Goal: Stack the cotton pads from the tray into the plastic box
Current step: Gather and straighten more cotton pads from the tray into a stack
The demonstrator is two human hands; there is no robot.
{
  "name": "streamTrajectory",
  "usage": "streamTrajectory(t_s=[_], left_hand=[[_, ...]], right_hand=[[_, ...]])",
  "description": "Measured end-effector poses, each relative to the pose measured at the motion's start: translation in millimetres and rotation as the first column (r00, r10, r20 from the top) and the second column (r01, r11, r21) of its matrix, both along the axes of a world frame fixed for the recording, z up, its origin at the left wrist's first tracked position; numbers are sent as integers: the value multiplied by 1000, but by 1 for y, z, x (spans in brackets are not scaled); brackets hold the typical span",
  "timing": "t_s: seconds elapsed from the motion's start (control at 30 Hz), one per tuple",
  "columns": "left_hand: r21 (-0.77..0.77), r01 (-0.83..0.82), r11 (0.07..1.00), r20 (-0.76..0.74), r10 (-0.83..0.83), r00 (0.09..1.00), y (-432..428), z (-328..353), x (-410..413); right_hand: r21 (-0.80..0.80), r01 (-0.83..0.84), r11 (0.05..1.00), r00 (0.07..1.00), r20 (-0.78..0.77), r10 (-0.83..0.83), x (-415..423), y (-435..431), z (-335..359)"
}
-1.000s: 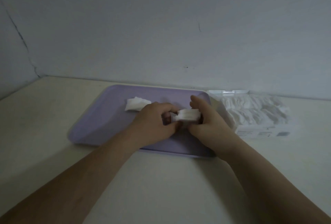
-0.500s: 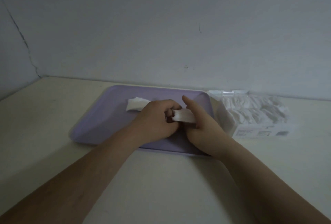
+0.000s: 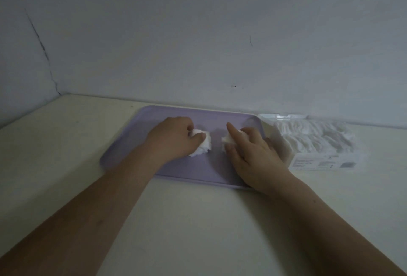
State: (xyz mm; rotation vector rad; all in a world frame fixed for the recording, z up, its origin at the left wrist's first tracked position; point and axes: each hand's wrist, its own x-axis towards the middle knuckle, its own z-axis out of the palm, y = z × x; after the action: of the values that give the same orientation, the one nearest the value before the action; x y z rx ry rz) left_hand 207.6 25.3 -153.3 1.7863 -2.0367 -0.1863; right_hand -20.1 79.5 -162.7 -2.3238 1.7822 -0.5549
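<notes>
A lilac tray [image 3: 176, 167] lies on the cream table against the wall. My left hand [image 3: 174, 141] is over the tray's middle and grips a clump of white cotton pads [image 3: 203, 146]. To its right, my right hand [image 3: 253, 154] holds a second small bunch of cotton pads [image 3: 228, 141], its index finger stretched out over them. The clear plastic box [image 3: 312, 141] stands just right of the tray, open, with several white pads packed inside.
The wall rises directly behind tray and box, with a corner at the far left. The box's lid [image 3: 284, 117] lies back against the wall. Bare table [image 3: 198, 220] stretches in front of the tray.
The hands, together on one stack in the tray's middle, have moved apart. The left hand now holds the pads that lay to its left; the right hand keeps the stack.
</notes>
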Motion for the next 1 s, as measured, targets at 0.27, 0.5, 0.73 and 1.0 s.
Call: streamTrajectory(t_s=[0.27,0.5,0.73,1.0], left_hand=[[162,105,981,-217,-69,974,0,1,-3],[69,263,962,-209,-244,947,8,4,-9],[-34,159,987,161,-151,975,7,-3,-14],[-264,330,906,-354,-410,841,3,0,-17]], right_hand=[[-21,144,989,951,279,-132,-5,0,3],[1,212,977,905,377,-197,-6,-3,0],[-12,210,978,902,388,-189,-8,-4,-2],[-26,243,970,877,433,-208,-9,-4,0]])
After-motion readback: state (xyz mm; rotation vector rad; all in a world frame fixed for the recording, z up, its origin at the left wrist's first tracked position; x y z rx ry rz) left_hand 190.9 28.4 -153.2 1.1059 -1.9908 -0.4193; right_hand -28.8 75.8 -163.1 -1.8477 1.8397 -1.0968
